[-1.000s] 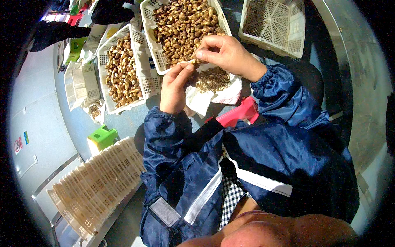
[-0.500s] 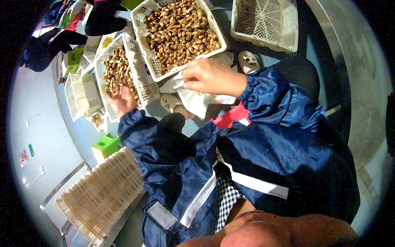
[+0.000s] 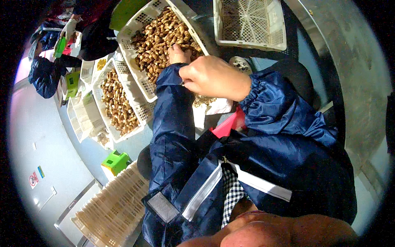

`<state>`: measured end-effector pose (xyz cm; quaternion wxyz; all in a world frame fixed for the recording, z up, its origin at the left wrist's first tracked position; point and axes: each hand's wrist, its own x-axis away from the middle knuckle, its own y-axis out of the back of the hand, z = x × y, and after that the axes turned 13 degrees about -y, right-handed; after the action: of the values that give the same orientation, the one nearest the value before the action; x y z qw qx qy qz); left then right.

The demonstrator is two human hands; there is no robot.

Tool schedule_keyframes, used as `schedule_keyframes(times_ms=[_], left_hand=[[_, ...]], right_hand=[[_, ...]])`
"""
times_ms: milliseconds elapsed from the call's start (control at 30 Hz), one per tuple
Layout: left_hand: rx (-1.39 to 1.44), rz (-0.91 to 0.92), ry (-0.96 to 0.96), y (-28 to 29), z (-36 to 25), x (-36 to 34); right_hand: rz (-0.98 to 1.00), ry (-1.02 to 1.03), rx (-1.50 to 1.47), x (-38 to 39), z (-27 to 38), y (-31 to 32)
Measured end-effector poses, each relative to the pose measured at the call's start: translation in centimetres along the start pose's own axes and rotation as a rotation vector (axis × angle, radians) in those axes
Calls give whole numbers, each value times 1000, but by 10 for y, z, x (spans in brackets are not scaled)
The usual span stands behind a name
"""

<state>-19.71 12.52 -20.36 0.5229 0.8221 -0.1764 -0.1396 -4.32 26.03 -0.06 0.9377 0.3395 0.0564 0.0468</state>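
Observation:
My left hand point(image 3: 179, 55) reaches into a white plastic basket point(image 3: 145, 84) full of brown mushrooms point(image 3: 154, 41). Its fingertips are lost among them, so their grip cannot be told. Just in front of my left sleeve, my right hand point(image 3: 216, 78) is closed. A small dark bit shows at its fingers, but I cannot make out what it holds. To the left, a second white basket point(image 3: 138, 132) holds paler-looking mushrooms point(image 3: 117, 103). Below my right hand lies a white cloth or bag point(image 3: 218, 107) with small brown scraps on it.
An empty white basket point(image 3: 251, 42) stands at the far right, near a metal wall point(image 3: 362, 103). At the left are another white basket point(image 3: 76, 117), a green stool point(image 3: 116, 161) and a stack of cream baskets point(image 3: 115, 206). Another person's dark sleeve point(image 3: 43, 76) shows at the far left.
My left hand has left the left basket and moved right into the large mushroom basket. My right hand stays closed, slightly to the right and lower. The view has shifted a little.

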Motion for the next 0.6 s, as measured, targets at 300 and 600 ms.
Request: schedule_keyframes(times_ms=[300, 600], left_hand=[[422, -42, 134, -2, 69, -15], [1689, -146, 401, 156, -41, 78]], right_hand=[[-145, 16, -28, -9, -1, 16], [-167, -12, -248, -8, -1, 30]])
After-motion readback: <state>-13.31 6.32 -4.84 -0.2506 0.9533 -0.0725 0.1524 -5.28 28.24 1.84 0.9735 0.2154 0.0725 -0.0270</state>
